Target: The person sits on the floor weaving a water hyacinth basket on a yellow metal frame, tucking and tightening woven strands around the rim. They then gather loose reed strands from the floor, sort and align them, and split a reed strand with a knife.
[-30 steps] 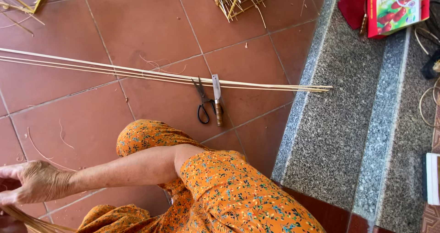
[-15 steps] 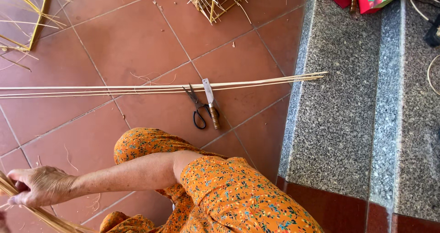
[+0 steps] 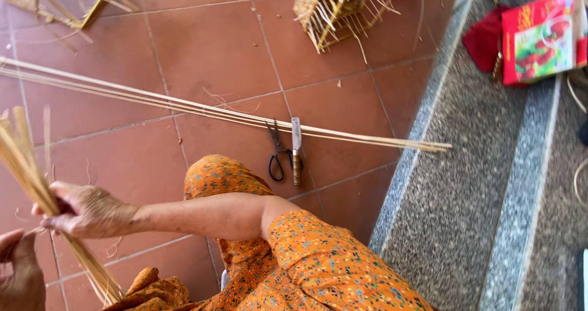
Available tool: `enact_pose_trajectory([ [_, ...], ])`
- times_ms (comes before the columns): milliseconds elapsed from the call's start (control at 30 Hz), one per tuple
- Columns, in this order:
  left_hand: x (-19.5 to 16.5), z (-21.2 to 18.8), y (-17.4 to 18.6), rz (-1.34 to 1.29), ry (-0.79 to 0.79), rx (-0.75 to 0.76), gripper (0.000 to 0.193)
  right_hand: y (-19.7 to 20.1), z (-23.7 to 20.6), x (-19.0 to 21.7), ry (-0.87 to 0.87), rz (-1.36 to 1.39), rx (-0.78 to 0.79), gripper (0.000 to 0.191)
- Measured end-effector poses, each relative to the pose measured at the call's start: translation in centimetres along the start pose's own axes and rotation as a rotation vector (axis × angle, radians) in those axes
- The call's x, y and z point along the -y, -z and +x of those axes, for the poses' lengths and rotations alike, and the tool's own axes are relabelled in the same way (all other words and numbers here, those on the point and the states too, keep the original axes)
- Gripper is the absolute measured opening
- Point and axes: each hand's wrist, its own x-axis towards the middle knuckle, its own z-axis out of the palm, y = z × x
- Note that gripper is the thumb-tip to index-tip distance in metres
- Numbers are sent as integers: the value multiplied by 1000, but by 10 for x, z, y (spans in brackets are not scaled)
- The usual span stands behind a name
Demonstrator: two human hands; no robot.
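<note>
My right hand point(image 3: 86, 210) reaches out to the left on an arm with an orange flowered sleeve and is closed around a bundle of thin pale bamboo strips point(image 3: 27, 164). The bundle stands slanted, with its top fanning out at the left edge and its lower end near my lap. My left hand point(image 3: 18, 274) sits at the bottom left corner, partly cut off by the frame. Its fingertips pinch a thin strip just beside the bundle, below my right hand.
Several long bamboo slats point(image 3: 214, 112) lie across the red tiled floor. Black scissors point(image 3: 275, 155) and a knife point(image 3: 296, 149) rest against them. A half-woven basket point(image 3: 334, 5) and a bamboo frame point(image 3: 61, 2) lie farther off. A grey stone step point(image 3: 490, 182) on the right carries a red box point(image 3: 542, 35).
My right hand has raised the bundle higher and tilted it more upright. My left hand has come into view at the bottom left and closed on a strip.
</note>
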Motion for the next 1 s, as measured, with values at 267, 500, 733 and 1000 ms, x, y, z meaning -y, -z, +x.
enact_pose_trajectory([
  [267, -1, -12, 16, 53, -58, 67, 7, 17, 5, -3, -34, 195, 73, 18],
  [500, 17, -7, 26, -249, 251, 133, 14, 12, 12, 2, -106, 143, 149, 18],
  [733, 18, 15, 26, -77, 220, 98, 10, 7, 22, 13, -91, -37, 183, 30],
  [1000, 20, -3, 26, -155, 58, 90, 15, 5, 26, -4, -116, -27, 131, 29],
])
